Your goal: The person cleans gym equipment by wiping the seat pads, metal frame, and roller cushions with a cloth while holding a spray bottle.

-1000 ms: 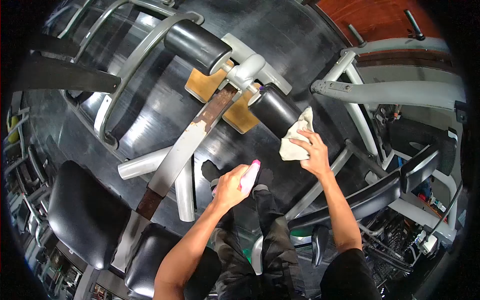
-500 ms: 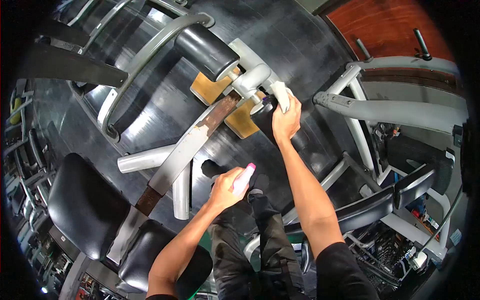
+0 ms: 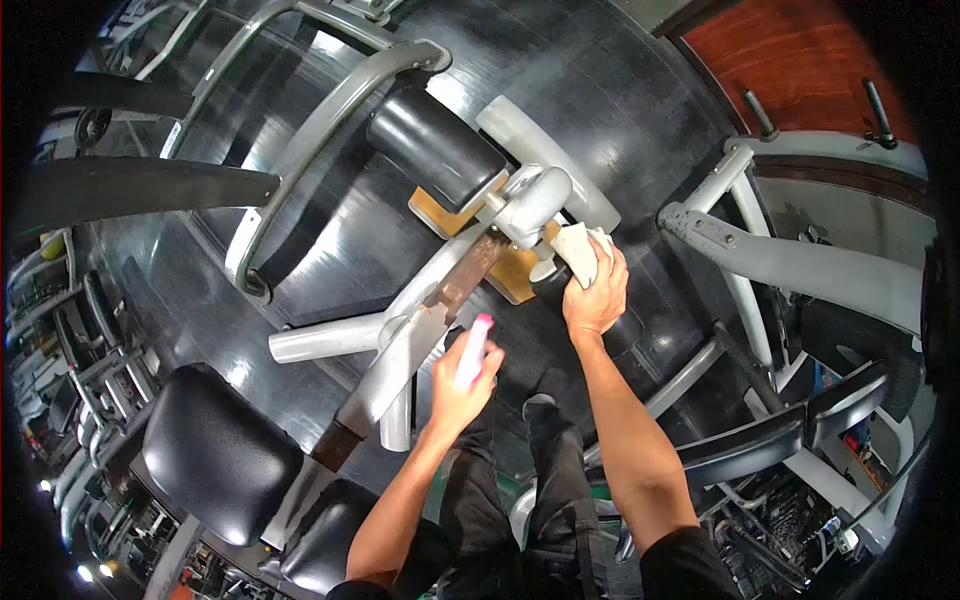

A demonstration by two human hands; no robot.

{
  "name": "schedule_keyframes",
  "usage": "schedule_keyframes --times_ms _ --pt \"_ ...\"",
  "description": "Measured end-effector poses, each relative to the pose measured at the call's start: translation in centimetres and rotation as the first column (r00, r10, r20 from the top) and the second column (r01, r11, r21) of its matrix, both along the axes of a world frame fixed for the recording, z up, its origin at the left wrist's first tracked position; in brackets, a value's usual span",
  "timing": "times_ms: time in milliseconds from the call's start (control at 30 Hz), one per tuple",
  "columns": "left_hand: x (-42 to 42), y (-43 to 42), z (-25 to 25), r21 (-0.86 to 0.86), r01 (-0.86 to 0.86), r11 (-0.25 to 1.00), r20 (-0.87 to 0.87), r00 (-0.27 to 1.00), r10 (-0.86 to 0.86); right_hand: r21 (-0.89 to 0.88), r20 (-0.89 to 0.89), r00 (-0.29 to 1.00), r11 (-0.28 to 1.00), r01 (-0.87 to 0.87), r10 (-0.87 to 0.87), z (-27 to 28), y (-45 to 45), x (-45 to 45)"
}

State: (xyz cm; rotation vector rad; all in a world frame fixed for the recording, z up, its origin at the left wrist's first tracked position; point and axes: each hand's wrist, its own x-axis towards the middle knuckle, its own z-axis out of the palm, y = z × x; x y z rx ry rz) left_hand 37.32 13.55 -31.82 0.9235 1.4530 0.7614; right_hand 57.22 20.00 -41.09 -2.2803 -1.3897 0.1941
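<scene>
My right hand [image 3: 597, 303] is closed on a whitish cloth [image 3: 575, 252] and presses it against the near black foam roller [image 3: 551, 288], most of which the hand hides. In my left hand [image 3: 458, 392] is a pale spray bottle [image 3: 473, 355] with a pink top, held upright before the bench's metal beam [image 3: 400, 355]; its lower part is covered by my fingers. The far black roller [image 3: 437, 147] sits across the grey pivot [image 3: 535, 207] from the cloth. Worn, rusty patches show along the beam.
A black padded seat [image 3: 222, 450] lies at lower left. Curved grey frame tubes [image 3: 335, 120] rise at upper left. To the right stand a thick grey machine arm [image 3: 790, 260] and a long black pad [image 3: 740, 440]. Wooden footplates [image 3: 515, 275] lie under the pivot.
My view has shifted, so the machine appears lower and further right. My left hand has come nearer the beam, tipping the bottle more upright. The right hand keeps the cloth at the near roller.
</scene>
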Motion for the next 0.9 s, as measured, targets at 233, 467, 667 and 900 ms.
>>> schedule_keyframes --times_ms 233,467,667,900 --pt "2.1 5.3 -3.3 -0.029 0.147 0.989 -0.136 0.979 -0.15 -0.002 0.061 0.998 1.0 -0.009 0.01 -0.2 -0.1 0.2" --pt "4.2 6.8 -3.5 0.073 0.138 0.988 -0.28 0.953 -0.113 -0.017 0.033 0.999 1.0 -0.023 0.023 0.0 0.1 0.4" --pt "4.8 7.4 -3.6 -0.029 0.067 0.997 -0.251 0.965 -0.072 -0.01 0.022 0.999 1.0 -0.03 0.03 -0.5 0.0 0.6" --pt "6.5 8.0 -2.3 -0.138 0.003 0.99 -0.277 0.96 -0.042 -0.059 -0.04 0.998 0.997 -0.042 0.04 -0.1 0.1 0.9"
